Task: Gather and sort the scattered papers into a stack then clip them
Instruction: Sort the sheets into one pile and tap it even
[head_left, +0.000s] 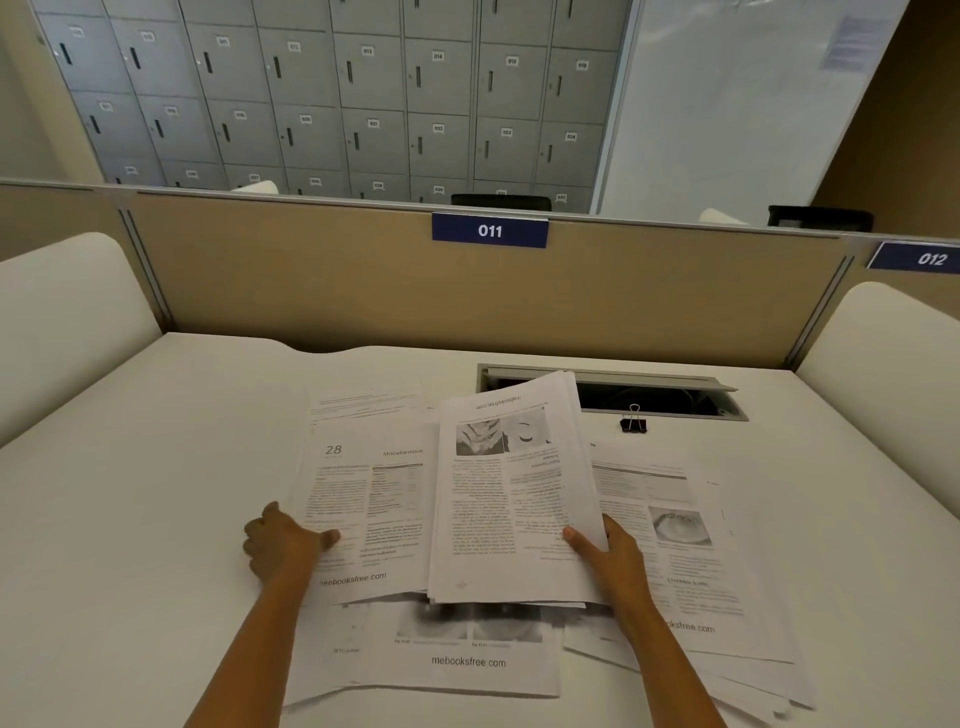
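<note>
Head view: a white desk (156, 467) sits against a beige partition (363, 291) that carries a blue label reading 011 (490, 230). A second label, 012 (930, 258), is at the far right. White rounded side dividers (67, 312) close the desk in on both sides. Beyond the partition stands a wall of grey numbered lockers (363, 104). A cable hatch (649, 397) lies open at the back of the desk. A black binder clip (634, 422) stands on the desk just in front of it, with its wire handles up.

Printed papers lie across the middle of the desk, black text on white, some with grey photographs. The right hand (610, 556) grips a gathered stack (498, 499) at its lower right edge, with the thumb on top and the fingers out of sight beneath. The stack's top page is turned upside down to the viewer. The left hand (280, 543) pinches the left edge of a sheet headed 28 (363, 493), thumb on the paper and fingers curled beside it. More loose sheets (675, 545) fan out under and to the right of the stack. Another sheet (467, 660) lies nearest the person.
</note>
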